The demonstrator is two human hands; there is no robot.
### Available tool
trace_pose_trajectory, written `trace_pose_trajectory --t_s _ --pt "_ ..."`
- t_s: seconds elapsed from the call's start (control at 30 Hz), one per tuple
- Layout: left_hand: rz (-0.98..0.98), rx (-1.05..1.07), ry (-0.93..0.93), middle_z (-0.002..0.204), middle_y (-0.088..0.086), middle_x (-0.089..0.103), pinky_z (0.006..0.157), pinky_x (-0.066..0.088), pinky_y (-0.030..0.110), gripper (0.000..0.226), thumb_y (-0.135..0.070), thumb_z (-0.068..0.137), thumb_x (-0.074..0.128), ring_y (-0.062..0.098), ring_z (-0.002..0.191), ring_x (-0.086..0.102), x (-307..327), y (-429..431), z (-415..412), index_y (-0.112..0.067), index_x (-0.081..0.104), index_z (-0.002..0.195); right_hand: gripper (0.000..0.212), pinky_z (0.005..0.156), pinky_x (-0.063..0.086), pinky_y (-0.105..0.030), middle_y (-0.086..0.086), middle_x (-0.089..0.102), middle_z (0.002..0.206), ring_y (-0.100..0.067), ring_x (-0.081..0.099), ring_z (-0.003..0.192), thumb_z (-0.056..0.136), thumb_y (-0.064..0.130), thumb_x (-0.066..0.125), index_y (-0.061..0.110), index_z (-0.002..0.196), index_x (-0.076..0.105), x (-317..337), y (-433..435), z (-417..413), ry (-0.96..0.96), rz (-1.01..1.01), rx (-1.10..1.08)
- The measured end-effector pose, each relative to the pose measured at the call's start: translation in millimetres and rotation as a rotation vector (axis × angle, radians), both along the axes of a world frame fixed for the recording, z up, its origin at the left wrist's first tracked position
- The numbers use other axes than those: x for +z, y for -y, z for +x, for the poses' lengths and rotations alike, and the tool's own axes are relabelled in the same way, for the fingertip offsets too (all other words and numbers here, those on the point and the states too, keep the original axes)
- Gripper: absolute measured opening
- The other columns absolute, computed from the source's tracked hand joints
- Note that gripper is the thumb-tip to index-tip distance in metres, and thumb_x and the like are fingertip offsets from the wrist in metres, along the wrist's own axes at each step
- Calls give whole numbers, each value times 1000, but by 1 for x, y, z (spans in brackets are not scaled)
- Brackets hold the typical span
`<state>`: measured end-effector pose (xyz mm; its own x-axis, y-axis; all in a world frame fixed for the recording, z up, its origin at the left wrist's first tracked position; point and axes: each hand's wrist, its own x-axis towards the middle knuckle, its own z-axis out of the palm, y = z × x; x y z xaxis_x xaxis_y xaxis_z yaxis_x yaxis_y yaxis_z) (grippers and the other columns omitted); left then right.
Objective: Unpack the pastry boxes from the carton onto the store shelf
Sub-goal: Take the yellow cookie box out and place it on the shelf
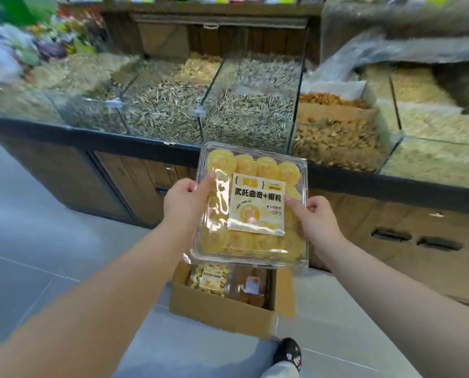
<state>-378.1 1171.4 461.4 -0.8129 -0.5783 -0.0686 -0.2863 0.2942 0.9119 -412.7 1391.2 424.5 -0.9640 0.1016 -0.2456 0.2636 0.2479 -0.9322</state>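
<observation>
A clear plastic pastry box (pixel 251 242) full of yellow round cookies, with a white and yellow label on its lid, is held in the air above the carton. My left hand (pixel 185 203) grips its left edge, thumb on the lid. My right hand (pixel 313 218) grips its right edge. Below on the floor stands the open brown carton (pixel 219 309), with two more pastry boxes (pixel 211 279) inside, one yellow and one darker brown.
A dark-edged counter (pixel 91 137) of glass bins filled with seeds and dried snacks runs across in front of me. Wooden cabinet fronts (pixel 391 230) sit under it. My shoe (pixel 289 353) is on the grey tile floor beside the carton.
</observation>
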Motion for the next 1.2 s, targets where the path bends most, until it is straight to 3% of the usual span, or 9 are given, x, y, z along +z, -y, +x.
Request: trace_pose_trajectory --t_s 0.17,0.3,0.43,0.57,0.87,0.93,1.0,1.13,1.2 --pt "-31 -47 -118 61 4 36 55 29 33 53 -57 83 60 20 57 36 111 -38 -4 -15 36 62 41 57 39 -31 -3 48 81 -18 47 71 79 52 68 17 87 48 105 -45 1 -164 -13 -31" --pt "22 -102 -196 82 20 61 73 53 44 57 -63 79 61 34 75 61 174 -76 -35 -6 56 77 36 59 42 -33 -6 57 88 -20 52 73 78 53 68 26 83 46 168 -87 -24 -281 -45 -63" --pt "-36 -105 -277 76 9 53 64 39 34 50 -64 80 58 21 68 49 214 -117 -74 -15 49 74 35 53 47 -31 -9 62 94 -20 58 73 82 49 67 20 93 50 215 -132 -58 -336 -69 -37" --pt "-1 -127 -273 77 7 50 62 35 33 48 -63 81 58 20 69 46 240 -151 -113 -16 49 77 45 54 43 -28 -10 51 82 -19 49 67 82 48 67 9 94 48 246 -174 -97 -362 -20 13" --pt "-27 -127 -286 60 -1 29 57 24 31 54 -59 83 57 18 58 31 273 -193 -200 -18 29 63 43 62 34 -33 -5 42 78 -19 41 69 79 51 68 17 82 42 278 -218 -198 -404 -13 38" --pt "6 -156 -249 58 4 40 63 37 32 55 -61 83 58 24 60 43 277 -190 -225 -14 36 62 42 63 34 -32 -5 40 78 -19 40 70 81 49 67 16 83 42 283 -218 -221 -409 -16 65" --pt "61 -242 -156 73 20 64 76 53 42 53 -62 81 59 35 73 63 279 -181 -249 -9 57 76 40 63 37 -32 -5 41 76 -20 43 69 83 47 66 15 84 42 285 -218 -246 -387 -33 75" --pt "79 -366 -86 92 16 70 82 52 43 38 -51 88 57 31 84 66 283 -161 -301 -13 62 93 30 52 32 -30 -5 45 70 -19 42 58 91 41 57 14 85 46 286 -213 -299 -319 30 75" --pt "71 -405 -87 80 11 63 68 48 34 33 -45 91 57 25 71 60 286 -156 -321 -13 57 87 27 52 34 -30 -5 47 72 -19 43 59 94 38 52 12 87 48 287 -211 -319 -309 61 75"
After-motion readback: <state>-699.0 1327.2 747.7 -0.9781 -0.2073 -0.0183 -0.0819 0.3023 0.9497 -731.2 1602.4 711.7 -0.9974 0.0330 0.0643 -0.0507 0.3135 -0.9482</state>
